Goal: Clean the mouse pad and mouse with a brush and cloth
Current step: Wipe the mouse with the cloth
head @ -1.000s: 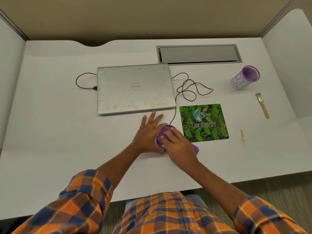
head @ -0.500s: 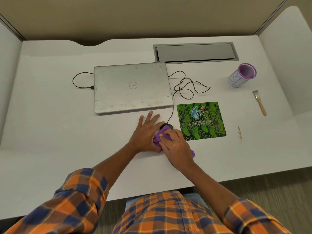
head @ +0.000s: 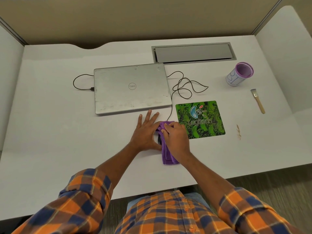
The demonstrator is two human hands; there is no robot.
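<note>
A purple cloth (head: 166, 154) lies over a black wired mouse (head: 159, 140), of which only a dark sliver shows between my hands. My right hand (head: 176, 138) grips the cloth with curled fingers and presses it onto the mouse. My left hand (head: 146, 132) lies beside the mouse with fingers spread straight, the thumb side against the mouse's left flank. The green Logitech mouse pad (head: 200, 119) sits just right of my right hand, bare. A small wooden-handled brush (head: 258, 101) lies far right on the white desk (head: 50, 132).
A shut silver laptop (head: 131, 89) sits behind my hands, with the mouse's black cable (head: 184, 86) looped to its right. A purple-rimmed cup (head: 239, 74) stands at the back right. Brown crumbs (head: 238, 131) lie right of the pad. A grey cable hatch (head: 193, 52) is at the back.
My right hand has drawn the cloth toward me over the mouse, so more purple cloth now trails near the desk's front. The left hand stays put beside the mouse.
</note>
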